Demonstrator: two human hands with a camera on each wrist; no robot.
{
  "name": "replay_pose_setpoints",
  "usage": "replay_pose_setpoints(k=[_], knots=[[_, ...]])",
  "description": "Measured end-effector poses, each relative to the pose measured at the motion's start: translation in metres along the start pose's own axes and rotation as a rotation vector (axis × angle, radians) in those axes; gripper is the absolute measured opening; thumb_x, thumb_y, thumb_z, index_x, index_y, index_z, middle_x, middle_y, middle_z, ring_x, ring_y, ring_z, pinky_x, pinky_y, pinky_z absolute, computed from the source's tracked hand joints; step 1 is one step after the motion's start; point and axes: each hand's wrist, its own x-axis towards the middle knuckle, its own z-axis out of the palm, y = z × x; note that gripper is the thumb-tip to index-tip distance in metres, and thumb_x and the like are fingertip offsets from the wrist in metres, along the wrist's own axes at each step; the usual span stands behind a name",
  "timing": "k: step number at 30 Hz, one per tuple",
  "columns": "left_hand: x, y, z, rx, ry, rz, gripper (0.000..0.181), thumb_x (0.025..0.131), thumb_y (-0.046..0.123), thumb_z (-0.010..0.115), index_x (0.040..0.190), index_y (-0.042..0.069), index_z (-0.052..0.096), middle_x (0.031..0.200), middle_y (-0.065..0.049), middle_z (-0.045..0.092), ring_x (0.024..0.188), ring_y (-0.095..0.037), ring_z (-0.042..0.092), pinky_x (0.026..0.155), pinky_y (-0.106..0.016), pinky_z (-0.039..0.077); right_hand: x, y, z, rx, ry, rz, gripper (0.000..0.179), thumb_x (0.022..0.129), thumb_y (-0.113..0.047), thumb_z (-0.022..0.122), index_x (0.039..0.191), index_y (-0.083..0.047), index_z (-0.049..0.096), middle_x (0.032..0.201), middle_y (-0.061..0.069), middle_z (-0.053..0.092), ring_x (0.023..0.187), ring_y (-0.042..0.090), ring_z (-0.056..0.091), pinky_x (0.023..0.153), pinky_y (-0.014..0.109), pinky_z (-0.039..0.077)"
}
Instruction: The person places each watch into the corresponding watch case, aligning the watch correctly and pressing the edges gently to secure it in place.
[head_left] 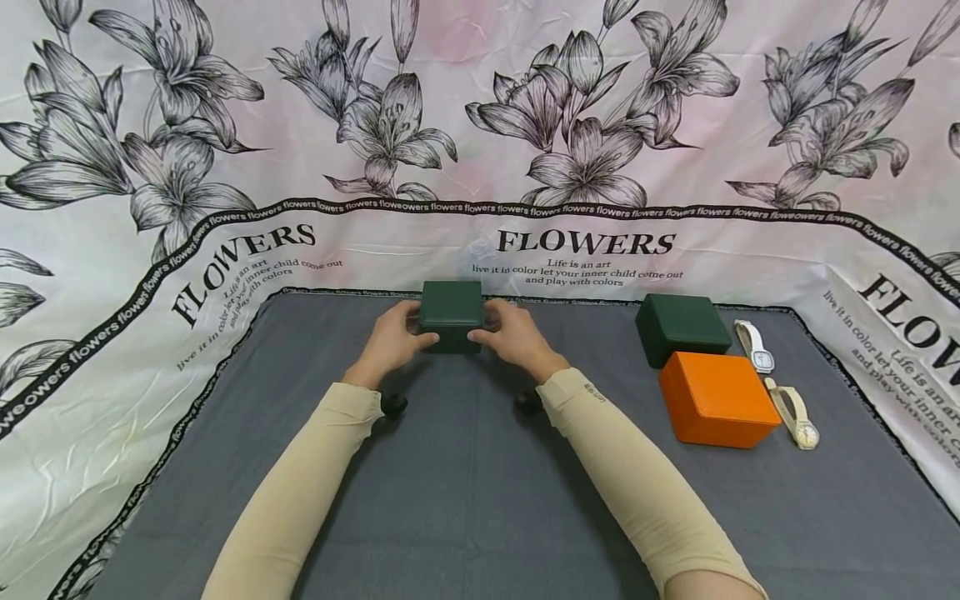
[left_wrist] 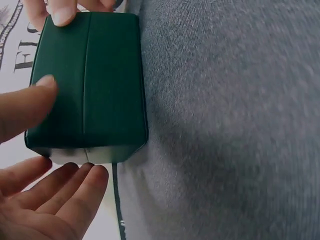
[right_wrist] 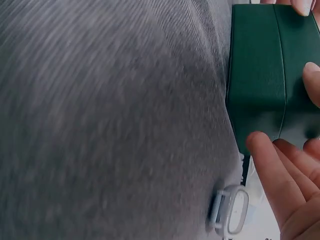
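Dark green leather-like material is covering the closed box (head_left: pixel 452 321) that both hands are holding; this box is sitting on the grey surface (head_left: pixel 465 508), well to the left of the orange box (head_left: pixel 720 400) and farther back than it. The left hand (head_left: pixel 392 340) is taking the side away from the orange box, its thumb pressing the front face and its fingers touching the side. The right hand (head_left: pixel 517 337) is taking the side nearer the orange box in the same way, so each grip is holding the closed box, with both thumbs lying above its seam. A second green box (head_left: pixel 682 327) is standing just behind the orange box. A white watch (head_left: pixel 762 361) is lying behind it to the right, and a cream-strapped watch (head_left: pixel 806 435) is lying just beside its right side. A flower-printed cloth (head_left: pixel 405 242) is spreading beyond the orange box.
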Motion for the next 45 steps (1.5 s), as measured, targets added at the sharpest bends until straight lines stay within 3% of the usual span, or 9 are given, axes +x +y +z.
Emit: replay_pose_setpoints(k=[8,22,32,45], knots=[[0.004,0.0,0.005,-0.089,0.048,-0.04,0.061,0.084,0.014,0.075,0.136,0.002,0.045,0.131,-0.017,0.053,0.116,-0.03,0.057,0.09,-0.042,0.051,0.004,-0.001,0.005,0.0,0.012,0.014,0.066,0.087,-0.037,0.071,0.137,-0.005,0.045,0.121,0.012,0.06,0.107,0.023,0.06,0.085,0.04,0.051],[-0.004,0.01,0.008,-0.079,0.066,-0.075,0.059,0.084,0.012,0.074,0.133,-0.001,0.045,0.129,-0.019,0.052,0.115,-0.033,0.057,0.088,-0.042,0.051,-0.001,-0.009,0.007,0.007,0.007,0.035,0.059,0.088,-0.032,0.071,0.135,-0.006,0.047,0.118,0.01,0.061,0.103,0.021,0.061,0.079,0.036,0.053],[-0.033,0.019,0.011,-0.029,0.06,-0.117,0.056,0.083,0.015,0.076,0.127,0.001,0.045,0.123,-0.017,0.055,0.113,-0.031,0.058,0.085,-0.042,0.052,-0.028,-0.018,0.007,0.015,-0.022,0.046,0.063,0.088,-0.03,0.07,0.139,-0.003,0.044,0.122,0.014,0.059,0.103,0.023,0.062,0.077,0.036,0.054],[-0.073,0.031,0.015,-0.003,0.035,-0.088,0.052,0.079,0.015,0.08,0.117,0.002,0.047,0.109,-0.015,0.057,0.1,-0.028,0.061,0.077,-0.04,0.053,-0.066,-0.018,0.009,0.012,-0.014,-0.004,0.058,0.087,-0.028,0.072,0.134,-0.004,0.049,0.114,0.01,0.064,0.093,0.018,0.067,0.07,0.03,0.055]])
